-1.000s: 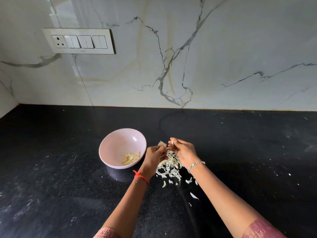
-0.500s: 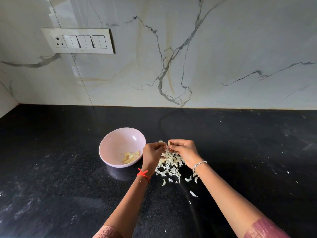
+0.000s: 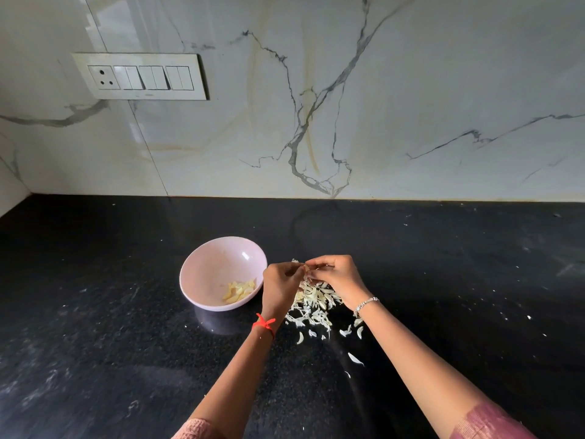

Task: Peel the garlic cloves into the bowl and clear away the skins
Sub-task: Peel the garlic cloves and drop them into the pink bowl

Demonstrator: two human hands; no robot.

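Left hand (image 3: 280,288) and right hand (image 3: 337,277) both pinch one garlic clove (image 3: 306,268) in curled fingertips, over a heap of skins (image 3: 313,301) — pink bowl (image 3: 202,267) of peeled cloves (image 3: 239,289) just beside.

1 bowl (image 3: 215,267), 2 hands (image 3: 280,289) (image 3: 340,277).

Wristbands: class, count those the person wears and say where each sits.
2. A red thread is tied round the left wrist; a silver bracelet circles the right wrist. Sleeves further up could hide others.
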